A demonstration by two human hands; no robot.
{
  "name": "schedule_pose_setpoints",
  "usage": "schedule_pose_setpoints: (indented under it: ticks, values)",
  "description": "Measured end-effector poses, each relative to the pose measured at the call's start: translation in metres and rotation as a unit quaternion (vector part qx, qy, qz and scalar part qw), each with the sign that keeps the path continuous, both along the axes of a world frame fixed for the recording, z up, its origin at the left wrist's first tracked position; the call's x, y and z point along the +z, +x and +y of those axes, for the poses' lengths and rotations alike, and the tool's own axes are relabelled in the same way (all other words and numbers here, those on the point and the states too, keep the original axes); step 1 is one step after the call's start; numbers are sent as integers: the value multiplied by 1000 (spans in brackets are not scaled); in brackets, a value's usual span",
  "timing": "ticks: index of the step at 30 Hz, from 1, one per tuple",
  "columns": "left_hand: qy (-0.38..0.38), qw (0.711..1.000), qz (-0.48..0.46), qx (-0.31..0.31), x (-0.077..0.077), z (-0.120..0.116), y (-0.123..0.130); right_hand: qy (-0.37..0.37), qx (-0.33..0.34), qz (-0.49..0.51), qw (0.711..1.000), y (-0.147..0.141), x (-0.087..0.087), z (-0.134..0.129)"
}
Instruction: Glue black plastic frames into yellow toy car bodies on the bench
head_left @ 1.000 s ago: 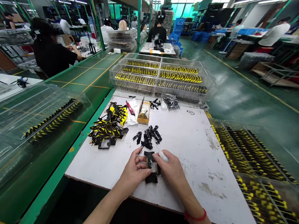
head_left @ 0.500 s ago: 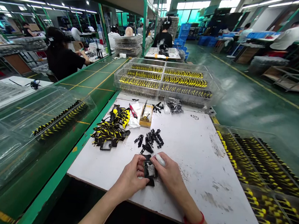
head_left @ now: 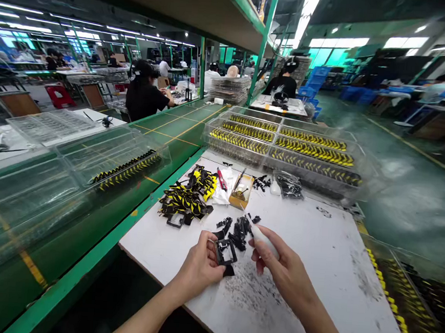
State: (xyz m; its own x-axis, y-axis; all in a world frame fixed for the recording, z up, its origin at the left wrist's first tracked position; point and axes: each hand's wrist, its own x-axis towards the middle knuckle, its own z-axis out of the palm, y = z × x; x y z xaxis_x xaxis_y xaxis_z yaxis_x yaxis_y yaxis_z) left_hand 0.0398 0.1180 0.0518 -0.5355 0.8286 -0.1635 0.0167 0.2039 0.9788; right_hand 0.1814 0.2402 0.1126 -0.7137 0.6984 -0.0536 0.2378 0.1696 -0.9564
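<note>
My left hand (head_left: pixel 203 262) is closed on a black square frame (head_left: pixel 225 252) with an open middle and dark flaps at both ends, held just above the white table. In my right hand (head_left: pixel 282 261) is a white-handled tool (head_left: pixel 265 239) with a thin pointed tip, aimed up and left, apart from the frame. Small black plastic parts (head_left: pixel 240 231) lie in a pile behind the frame. To the left sits a heap of black and yellow pieces (head_left: pixel 187 199), with another black frame (head_left: pixel 175 220) at its near edge.
A small yellowish box (head_left: pixel 241 191), a red cutter (head_left: pixel 222 180) and a clear bag of black parts (head_left: pixel 288 184) lie farther back. Clear trays (head_left: pixel 269 162) of black-yellow pieces stand at the far edge. A green conveyor (head_left: pixel 98 228) runs along the left; more trays (head_left: pixel 400 303) stand right.
My right hand has drawn away from the frame to the right, and the tool's tip now points away from it. The view has turned left.
</note>
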Motion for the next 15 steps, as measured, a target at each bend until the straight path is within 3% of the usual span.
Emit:
schedule_pose_setpoints:
  ticks: [4,11,15]
  values:
    - [-10,1000,-11,12,-5,3,2,66,-78,17,995,-6,1,-6]
    - [-31,999,-23,9,1,4,4,227,-173,28,958,1,-20,-24]
    - [-29,999,-22,11,1,3,5,241,-200,19,950,-1,-21,-34]
